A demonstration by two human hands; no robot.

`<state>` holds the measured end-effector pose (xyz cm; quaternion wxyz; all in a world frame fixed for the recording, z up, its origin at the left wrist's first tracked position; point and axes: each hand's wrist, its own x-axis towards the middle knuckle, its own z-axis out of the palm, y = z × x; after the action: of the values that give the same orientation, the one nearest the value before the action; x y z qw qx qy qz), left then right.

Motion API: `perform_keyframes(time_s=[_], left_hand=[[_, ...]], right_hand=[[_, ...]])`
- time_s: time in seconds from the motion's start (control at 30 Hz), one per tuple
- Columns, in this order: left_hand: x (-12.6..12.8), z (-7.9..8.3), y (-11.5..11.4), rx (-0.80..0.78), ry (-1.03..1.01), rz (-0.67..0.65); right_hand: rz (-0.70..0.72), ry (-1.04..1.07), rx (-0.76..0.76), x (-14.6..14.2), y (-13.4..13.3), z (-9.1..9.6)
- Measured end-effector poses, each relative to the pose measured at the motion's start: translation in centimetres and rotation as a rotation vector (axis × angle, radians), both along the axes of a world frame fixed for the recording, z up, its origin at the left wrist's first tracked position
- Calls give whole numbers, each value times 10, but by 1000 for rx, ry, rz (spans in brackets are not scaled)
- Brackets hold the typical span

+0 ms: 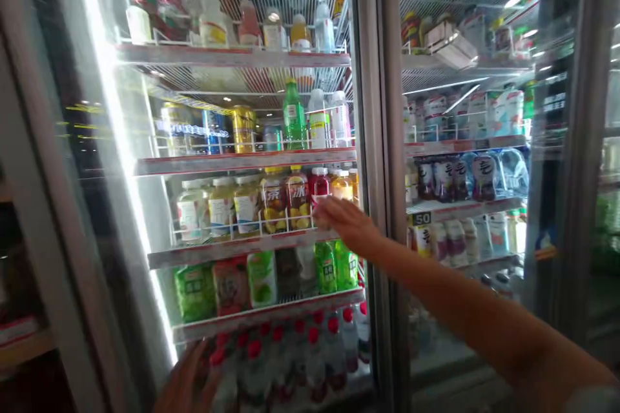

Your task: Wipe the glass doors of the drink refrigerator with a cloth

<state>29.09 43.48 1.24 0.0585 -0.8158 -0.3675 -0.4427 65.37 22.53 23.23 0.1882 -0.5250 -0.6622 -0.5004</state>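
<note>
In the middle of the frame, the right hand (pixel 346 222) reaches into a lit drinks cooler (pixel 382 142). The hand is open, with the fingers laid together and pointing to the left, and I cannot see it holding anything. Its fingertips are just beside a red-capped bottle (pixel 320 186) at the front of a wire shelf (pixel 232 251), but I cannot tell if they touch it. This bottle stands close between a bottle with a lemon label (pixel 285 203) and a bottle with a yellow cap (pixel 342 186), so it has little free room. Here is a risk: if the hand pulls too quickly, the low wire rail (pixel 285 227) in front can catch the bottle's base, and the neighbours could tip or fall. If the plastic is wet, it could also slip from the fingers. At the bottom left of the frame, the left hand (pixel 188 377) is partly cut by the edge, with fingers spread and nothing visible in it, near rows of red-capped water bottles (pixel 314 361). The red-capped bottle looks upright, and the hand hides most of its label. Green drink packs (pixel 325 268) fill the shelf below, and cans (pixel 242 129) stand on the shelf above
</note>
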Motion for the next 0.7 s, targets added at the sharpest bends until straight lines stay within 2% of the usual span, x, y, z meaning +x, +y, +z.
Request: perform_keyframes(time_s=[0.07, 0.1, 0.13, 0.17, 0.2, 0.27, 0.37, 0.4, 0.43, 0.47, 0.53, 0.63, 0.67, 0.7], left_hand=[[1, 22, 8, 105, -37, -7], [3, 33, 8, 145, -24, -1], [6, 42, 6, 180, -6, 12], [8, 49, 1, 194, 16, 39], [10, 55, -5, 208, 59, 64], [11, 60, -20, 243, 146, 115], [1, 71, -35, 320, 245, 164], [-4, 78, -36, 343, 266, 172], [-9, 87, -35, 363, 281, 176], [-13, 98, -32, 382, 292, 175], [-15, 122, -23, 411, 298, 163], [-1, 151, -9, 405, 235, 165], [8, 157, -5, 383, 202, 170], [18, 160, -2, 355, 167, 172]], right_hand=[[-36, 143, 104, 13, -9, 49], [-49, 209, 153, 15, -9, 65], [-65, 287, 217, 14, -7, 75], [-73, 340, 262, 10, -3, 75], [-74, 367, 289, 2, 4, 68], [-37, 328, 267, -19, 21, 32], [99, 105, 59, -54, 47, -33], [143, 20, -32, -63, 53, -47], [178, -51, -107, -70, 58, -52], [198, -101, -158, -75, 62, -49], [197, -117, -160, -78, 67, -20], [106, 80, 58, -78, 72, 44], [74, 165, 143, -79, 74, 58], [50, 237, 212, -82, 76, 64]])
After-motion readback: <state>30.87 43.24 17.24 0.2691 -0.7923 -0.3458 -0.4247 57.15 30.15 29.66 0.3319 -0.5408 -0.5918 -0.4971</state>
